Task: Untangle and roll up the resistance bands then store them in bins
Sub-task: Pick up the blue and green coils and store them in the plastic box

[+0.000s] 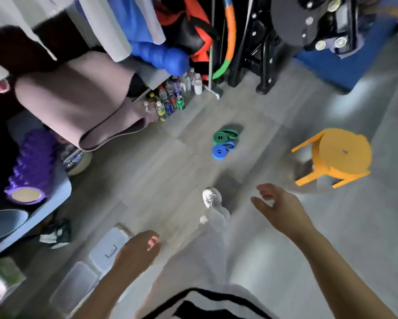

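Lying bands: green band [225, 136], blue band [222, 151], flat rubbery coils, touching
Hands: left hand [139, 247], right hand [278, 203] loose, fingers apart, empty

Grey floor [135, 176] — green band [225, 136] beside blue band [222, 151], orange stool [340, 155], bottles [170, 102], clear bins [108, 247].

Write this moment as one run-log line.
left hand: open, empty | right hand: open, empty | green band, blue band: on floor, side by side | bins: near left hand

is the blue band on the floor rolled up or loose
Mostly rolled up: the blue band lies in a tight coil, one end trailing.
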